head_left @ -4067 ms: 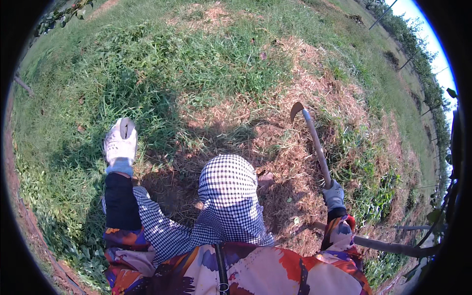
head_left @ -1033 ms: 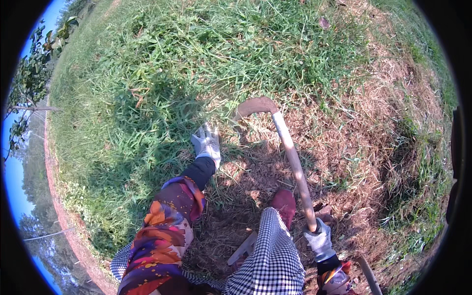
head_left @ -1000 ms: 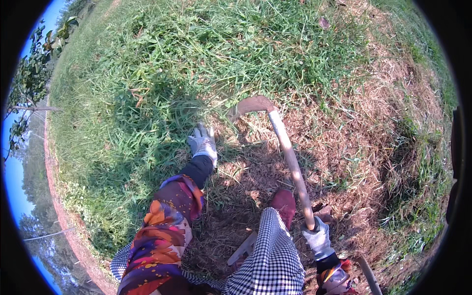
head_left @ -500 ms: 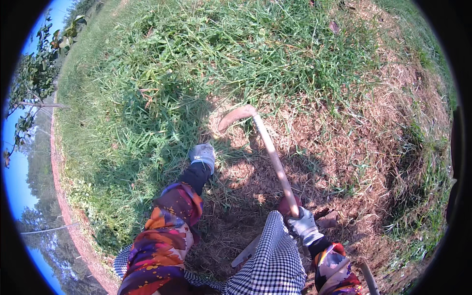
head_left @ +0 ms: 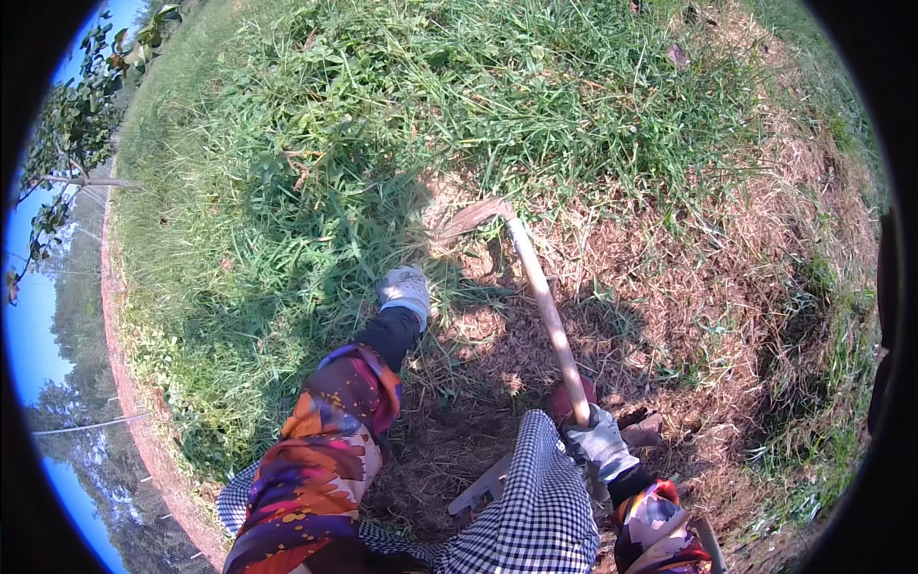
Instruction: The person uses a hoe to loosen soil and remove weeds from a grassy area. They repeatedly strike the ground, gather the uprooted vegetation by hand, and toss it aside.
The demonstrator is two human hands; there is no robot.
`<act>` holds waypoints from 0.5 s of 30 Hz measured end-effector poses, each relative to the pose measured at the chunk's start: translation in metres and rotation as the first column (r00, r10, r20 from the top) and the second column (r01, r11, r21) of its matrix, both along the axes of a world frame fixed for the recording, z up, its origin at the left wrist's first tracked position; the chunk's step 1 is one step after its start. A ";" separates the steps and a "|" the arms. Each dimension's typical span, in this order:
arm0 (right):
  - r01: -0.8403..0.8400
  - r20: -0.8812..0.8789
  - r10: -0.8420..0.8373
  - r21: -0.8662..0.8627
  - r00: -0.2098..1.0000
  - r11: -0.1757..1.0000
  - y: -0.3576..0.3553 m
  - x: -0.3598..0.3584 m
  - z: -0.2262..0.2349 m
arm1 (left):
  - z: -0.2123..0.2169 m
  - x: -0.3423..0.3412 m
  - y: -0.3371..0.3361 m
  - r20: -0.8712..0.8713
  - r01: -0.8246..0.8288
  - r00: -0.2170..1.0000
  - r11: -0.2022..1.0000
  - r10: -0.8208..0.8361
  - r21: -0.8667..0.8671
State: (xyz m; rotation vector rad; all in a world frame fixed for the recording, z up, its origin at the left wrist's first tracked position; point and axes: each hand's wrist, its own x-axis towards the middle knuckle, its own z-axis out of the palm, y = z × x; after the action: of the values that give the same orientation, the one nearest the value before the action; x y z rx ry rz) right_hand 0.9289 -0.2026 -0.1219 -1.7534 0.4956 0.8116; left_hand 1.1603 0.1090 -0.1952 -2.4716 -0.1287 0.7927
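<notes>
Sickle (head_left: pixel 549 311) slants forward from the right hand (head_left: pixel 600 441), which I see wrapped round its near end. Its blade (head_left: pixel 470 219) points left, just beyond the left hand (head_left: pixel 404 291), low at the grass (head_left: pixel 311 225); hands apart, I can't tell whether the left grips any.

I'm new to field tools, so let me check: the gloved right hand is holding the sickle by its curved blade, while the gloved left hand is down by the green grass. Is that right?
Not quite: the head view shows the gloved right hand holding the sickle by the lower end of its handle, not by its curved blade. The gloved left hand is indeed down by the green grass.
</notes>
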 end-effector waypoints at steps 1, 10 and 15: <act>0.005 -0.060 -0.002 0.053 0.998 0.999 -0.003 0.007 0.007 | 0.003 0.001 -0.009 0.069 -0.011 0.998 1.000 0.010 0.015; 0.570 -0.603 -0.121 0.644 0.789 0.509 -0.010 -0.018 -0.040 | -0.015 0.020 -0.015 0.151 0.608 0.785 0.794 -0.601 0.002; 0.512 -0.511 -0.183 0.634 0.840 0.579 -0.010 -0.006 -0.026 | -0.025 0.030 -0.006 -0.098 0.165 0.979 0.979 -0.177 -0.117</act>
State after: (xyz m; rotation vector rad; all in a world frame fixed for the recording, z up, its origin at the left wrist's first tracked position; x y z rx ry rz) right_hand 0.9232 -0.2124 -0.1481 -0.6552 0.6354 0.9011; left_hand 1.1899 0.1035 -0.2205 -2.4921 0.1693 0.8764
